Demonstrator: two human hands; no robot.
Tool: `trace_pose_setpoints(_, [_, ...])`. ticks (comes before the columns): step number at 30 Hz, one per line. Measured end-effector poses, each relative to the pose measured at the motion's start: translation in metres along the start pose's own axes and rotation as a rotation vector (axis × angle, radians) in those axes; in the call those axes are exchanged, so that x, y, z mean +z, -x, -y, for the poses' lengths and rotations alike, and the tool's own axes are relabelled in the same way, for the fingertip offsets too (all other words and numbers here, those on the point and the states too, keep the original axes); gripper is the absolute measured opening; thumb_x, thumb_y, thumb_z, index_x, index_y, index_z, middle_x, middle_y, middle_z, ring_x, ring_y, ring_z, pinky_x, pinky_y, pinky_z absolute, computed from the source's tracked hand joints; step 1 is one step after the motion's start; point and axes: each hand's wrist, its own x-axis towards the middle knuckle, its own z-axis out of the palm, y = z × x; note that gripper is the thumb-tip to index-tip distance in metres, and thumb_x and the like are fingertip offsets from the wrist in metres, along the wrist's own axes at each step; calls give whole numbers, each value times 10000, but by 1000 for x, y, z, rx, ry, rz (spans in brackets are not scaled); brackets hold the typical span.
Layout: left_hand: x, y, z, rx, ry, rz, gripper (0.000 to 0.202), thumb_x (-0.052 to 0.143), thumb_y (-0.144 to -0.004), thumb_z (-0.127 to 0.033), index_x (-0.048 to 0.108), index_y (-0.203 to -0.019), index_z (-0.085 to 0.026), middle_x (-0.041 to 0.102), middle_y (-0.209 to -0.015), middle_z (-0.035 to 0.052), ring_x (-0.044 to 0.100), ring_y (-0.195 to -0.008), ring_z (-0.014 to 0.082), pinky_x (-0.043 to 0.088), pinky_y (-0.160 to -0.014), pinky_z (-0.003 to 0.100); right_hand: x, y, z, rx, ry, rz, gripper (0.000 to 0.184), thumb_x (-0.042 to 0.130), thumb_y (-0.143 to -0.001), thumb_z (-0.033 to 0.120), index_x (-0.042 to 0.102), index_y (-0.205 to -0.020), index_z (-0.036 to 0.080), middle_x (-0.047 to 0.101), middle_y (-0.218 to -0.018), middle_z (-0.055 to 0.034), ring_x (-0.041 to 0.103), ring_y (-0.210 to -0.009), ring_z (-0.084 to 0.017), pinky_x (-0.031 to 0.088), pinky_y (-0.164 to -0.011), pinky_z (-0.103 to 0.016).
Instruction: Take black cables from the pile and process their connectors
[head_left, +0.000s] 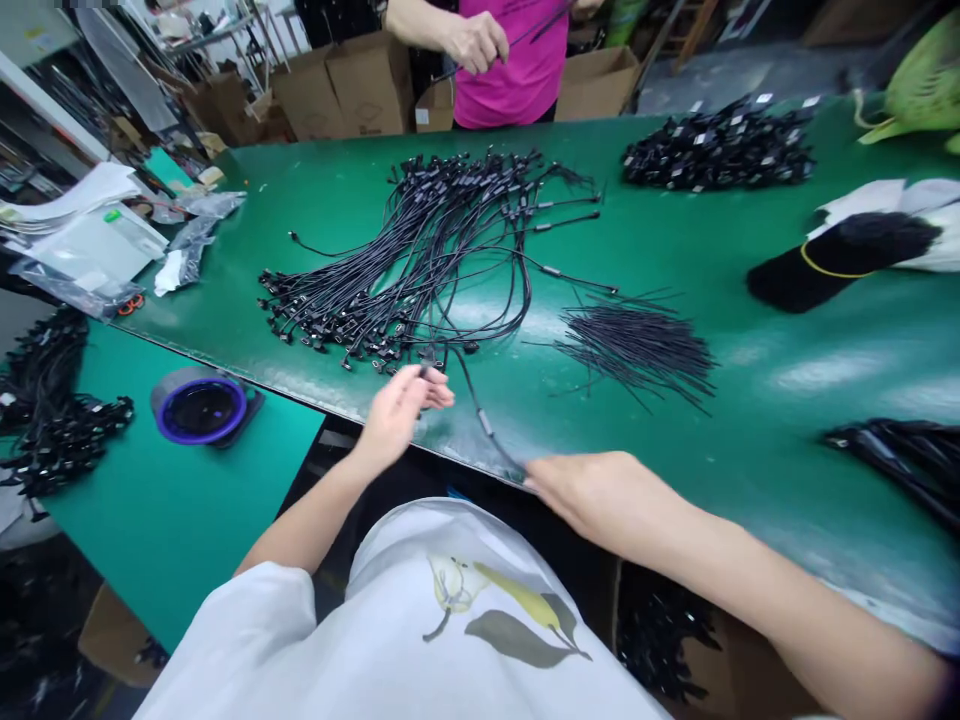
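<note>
My left hand (405, 405) is closed on one end of a black cable (466, 385) at the table's near edge. From there the cable, with a grey sleeve partway along it, runs down to my right hand (592, 495). The right fingers are closed round its other end, slightly blurred, and the tip there is hidden. Just beyond my left hand lies a large heap of black cables (420, 260) with connectors at their ends. A loose pile of thin black ties (637, 345) rests beyond my right hand.
Bundled black strands (832, 262) with a yellow band lie at the right, below a pile of coiled cables (720, 150). A purple-rimmed round dish (202, 408) sits on the left side table. Across the green table (757, 400) stands a person in pink (510, 70), holding a cable.
</note>
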Motion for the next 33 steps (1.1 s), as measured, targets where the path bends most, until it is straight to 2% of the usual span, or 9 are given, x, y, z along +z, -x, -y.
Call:
trace_pose_setpoints(2, [17, 6, 10, 41, -238, 202, 291, 516, -935, -408, 656, -1018, -167, 691, -1015, 83, 637, -956, 180, 460, -901, 300, -7, -11, 9, -25, -164, 47, 318, 433, -961, 251, 600, -698, 187, 624, -606, -1, 534, -515, -110, 283, -513, -249])
trace_pose_setpoints(5, [31, 16, 18, 14, -306, 400, 273, 482, -952, -397, 636, -998, -176, 673, -888, 54, 612, -849, 164, 449, -842, 298, -7, -25, 3, 113, -392, -205, 297, 464, -962, 334, 623, -755, 191, 638, -686, -12, 552, -604, -115, 350, -586, -240])
trace_pose_setpoints(8, [35, 16, 19, -52, 8, 313, 277, 488, -946, -434, 575, -903, -175, 520, -633, -29, 516, -626, 120, 454, -732, 287, 14, -38, -7, 286, -664, -539, 293, 661, -829, 481, 625, -913, 202, 645, -820, -31, 580, -765, -157, 432, -707, -270])
trace_pose_setpoints(11, [42, 9, 20, -154, 336, 225, 307, 571, -898, -457, 549, -802, -167, 513, -641, -25, 529, -627, 116, 471, -763, 300, 43, -51, -4, 468, -1102, -632, 377, 646, -803, 574, 575, -873, 211, 565, -722, 5, 536, -672, -139, 438, -626, -266])
trace_pose_setpoints(15, [53, 3, 29, -363, 452, 138, 364, 591, -878, -492, 618, -831, -133, 636, -837, 60, 626, -823, 162, 485, -824, 294, 56, -65, 10, 625, -1631, -788, 393, 602, -848, 556, 515, -725, 193, 293, -552, 82, 222, -453, -52, 200, -422, -193])
trace_pose_setpoints(21, [54, 2, 32, -362, 668, 6, 363, 561, -904, -472, 592, -755, -142, 408, -578, -49, 442, -529, 69, 432, -578, 203, 42, -59, 11, 520, -2161, -546, 420, 813, -687, 428, 486, -695, 164, 400, -696, 48, 330, -543, -33, 267, -426, -142])
trace_pose_setpoints(28, [63, 19, 30, -411, 523, 146, 453, 523, -881, -585, 596, -759, -155, 463, -620, -27, 553, -680, 128, 479, -885, 354, 43, -58, 8, 582, -2030, -681, 413, 767, -724, 503, 517, -706, 175, 204, -555, 104, 112, -443, -27, 119, -349, -148])
trace_pose_setpoints(30, [64, 21, 33, -380, 470, 151, 456, 520, -879, -593, 573, -747, -160, 436, -615, -37, 525, -652, 118, 471, -873, 350, 43, -58, 11, 591, -1952, -747, 394, 755, -738, 500, 523, -707, 183, 260, -552, 93, 170, -442, -32, 178, -358, -147])
trace_pose_setpoints(33, [63, 19, 40, -265, 290, 162, 447, 504, -884, -599, 556, -798, -163, 406, -613, -50, 471, -603, 107, 454, -783, 313, 40, -61, 17, 583, -1902, -870, 411, 780, -703, 500, 509, -691, 191, 460, -674, 42, 442, -578, -56, 439, -523, -171])
